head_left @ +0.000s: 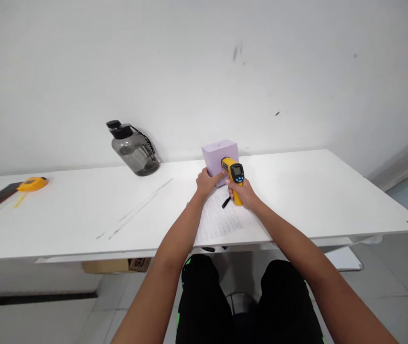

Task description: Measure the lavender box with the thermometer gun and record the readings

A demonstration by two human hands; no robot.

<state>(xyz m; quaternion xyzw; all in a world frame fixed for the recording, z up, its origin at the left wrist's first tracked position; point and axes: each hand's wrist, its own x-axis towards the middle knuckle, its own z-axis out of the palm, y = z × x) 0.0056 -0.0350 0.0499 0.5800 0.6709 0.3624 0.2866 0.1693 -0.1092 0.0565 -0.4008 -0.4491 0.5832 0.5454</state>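
White table [304,191], scuffed far wall [189,71]: your left hand [207,183] grasps lilac box [213,158], right hand [249,194] grips infrared thermometer [235,175].

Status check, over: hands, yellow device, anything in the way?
Left hand holding lilac box. Right hand gripping yellow device, its front end at the box face; contact unclear. Possible snag: black pen-like item beside right hand, over printed sheet.

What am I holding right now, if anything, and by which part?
Your right hand holds the yellow pistol-shaped device by its handle. Your left hand holds the lilac box by its lower left side, thumb across the front.
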